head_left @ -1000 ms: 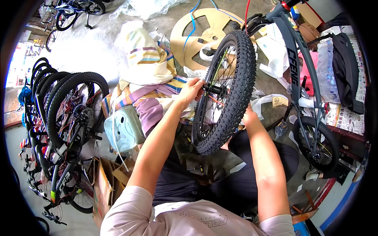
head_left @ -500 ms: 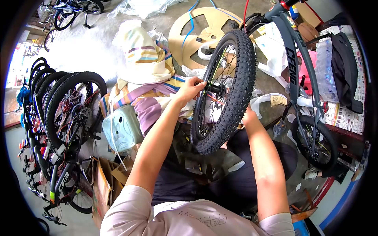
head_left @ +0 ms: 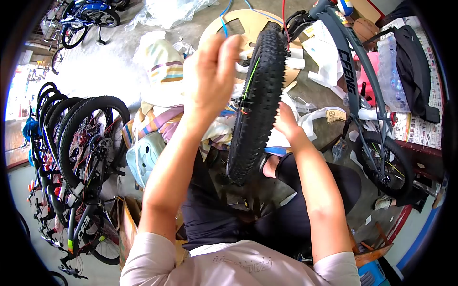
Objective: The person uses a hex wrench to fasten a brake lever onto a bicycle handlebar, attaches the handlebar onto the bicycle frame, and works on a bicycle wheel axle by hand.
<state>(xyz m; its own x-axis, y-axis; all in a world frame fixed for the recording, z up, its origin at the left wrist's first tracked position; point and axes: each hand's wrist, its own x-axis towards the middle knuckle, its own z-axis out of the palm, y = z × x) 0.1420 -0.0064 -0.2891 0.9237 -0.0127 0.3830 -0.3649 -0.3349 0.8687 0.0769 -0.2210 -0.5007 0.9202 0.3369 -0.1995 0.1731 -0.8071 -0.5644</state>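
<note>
A black knobby bicycle wheel (head_left: 260, 102) stands nearly edge-on between my two hands, above my lap. My left hand (head_left: 213, 71) is raised beside the upper left of the tire, smeared by motion; whether its fingers hold anything is unclear. Against the right side of the wheel is my right hand (head_left: 286, 119), its fingers partly hidden behind the tire. The wheel's hub end (head_left: 237, 102) shows at its left side. Striped cloth (head_left: 167, 66) lies in a heap behind my left forearm.
Several bicycles with black tires (head_left: 95, 138) stand at the left. A grey bicycle frame (head_left: 350, 62) is at the right, near a basketball (head_left: 365, 29). A cardboard ring (head_left: 229, 21) lies on the floor ahead, and a pale blue plastic stool (head_left: 145, 155) is left of my forearm.
My left hand has come off the wheel's hub and moved up and left. The wheel has turned from a slanted side view to nearly edge-on. My right hand has shifted slightly left and up.
</note>
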